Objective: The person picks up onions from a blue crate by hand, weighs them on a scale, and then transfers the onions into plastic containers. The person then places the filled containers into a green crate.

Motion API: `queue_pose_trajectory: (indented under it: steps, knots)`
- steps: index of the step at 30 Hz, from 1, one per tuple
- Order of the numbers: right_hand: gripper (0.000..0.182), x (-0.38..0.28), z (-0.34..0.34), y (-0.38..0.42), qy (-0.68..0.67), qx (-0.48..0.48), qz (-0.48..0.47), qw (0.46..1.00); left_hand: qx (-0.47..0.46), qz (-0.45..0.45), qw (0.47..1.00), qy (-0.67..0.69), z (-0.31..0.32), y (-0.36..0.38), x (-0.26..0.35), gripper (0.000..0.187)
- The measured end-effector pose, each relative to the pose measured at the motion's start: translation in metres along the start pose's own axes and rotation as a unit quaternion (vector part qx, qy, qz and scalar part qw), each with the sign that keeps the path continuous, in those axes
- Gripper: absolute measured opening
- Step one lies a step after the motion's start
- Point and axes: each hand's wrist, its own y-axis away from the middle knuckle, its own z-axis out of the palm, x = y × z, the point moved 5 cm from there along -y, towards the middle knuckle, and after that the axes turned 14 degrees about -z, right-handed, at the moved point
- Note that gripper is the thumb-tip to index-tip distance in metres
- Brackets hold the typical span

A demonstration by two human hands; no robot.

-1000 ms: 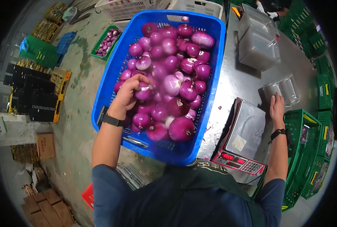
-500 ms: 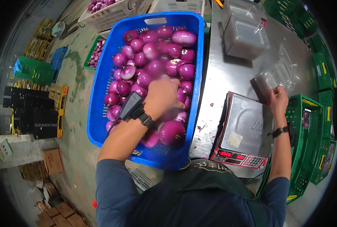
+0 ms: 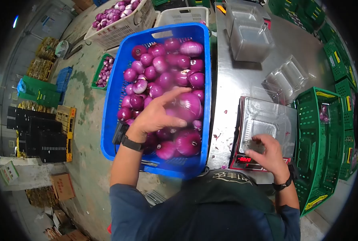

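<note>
A blue crate (image 3: 110, 120) in front of me is heaped with red onions (image 3: 163, 64). My left hand (image 3: 157, 116), a black watch on its wrist, is wrapped around a large red onion (image 3: 190, 105) just above the pile. A clear plastic tray (image 3: 265, 118) lies on the digital scale (image 3: 245, 160) to the right. My right hand (image 3: 267, 152) grips the near edge of that tray with curled fingers.
The scale stands on a steel table (image 3: 235, 80) with a stack of clear trays (image 3: 249, 38) and loose open trays (image 3: 287, 78). Green crates (image 3: 321, 132) line the right side. A white basket of onions (image 3: 118, 20) and a small green crate (image 3: 102, 72) sit far left.
My left hand has come up from the pile with a large onion in it. My right hand has brought a clear tray from the table onto the scale and drawn back to its near edge.
</note>
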Motion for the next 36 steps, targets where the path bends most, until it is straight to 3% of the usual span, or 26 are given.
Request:
queue_pose_trajectory:
  steps: [4,9,12,17,19,26,32,36]
  knots:
    - [0.052,-0.038,0.021,-0.036,-0.247,0.058,0.024,0.967,0.003,0.04,0.998,0.042,0.026,0.023,0.013,0.094]
    - [0.081,-0.097,0.041,-0.064,-0.422,0.037,-0.031,0.905,-0.022,0.038,0.993,0.112,0.057,0.045,0.02,0.092]
    - [0.08,-0.112,0.047,-0.064,-0.449,0.031,-0.064,0.891,-0.023,0.073,0.989,0.127,0.073,0.052,0.019,0.089]
    - [0.067,-0.116,0.054,-0.055,-0.409,0.075,-0.063,0.907,0.042,0.153,0.987,-0.04,0.086,0.062,0.028,0.082]
    - [0.06,-0.117,0.053,-0.048,-0.315,0.1,-0.099,0.939,0.038,0.13,0.99,-0.045,0.092,0.066,0.026,0.085]
    - [0.053,-0.117,0.048,-0.021,-0.238,0.142,-0.08,0.958,0.033,0.1,0.992,-0.068,0.12,0.077,0.029,0.087]
    - [0.048,-0.112,0.044,0.01,-0.232,0.182,-0.043,0.955,0.038,0.14,0.982,-0.117,0.147,0.084,0.036,0.083]
    - [0.046,-0.105,0.042,0.043,-0.222,0.163,-0.011,0.961,-0.003,0.082,0.989,-0.121,0.174,0.096,0.032,0.085]
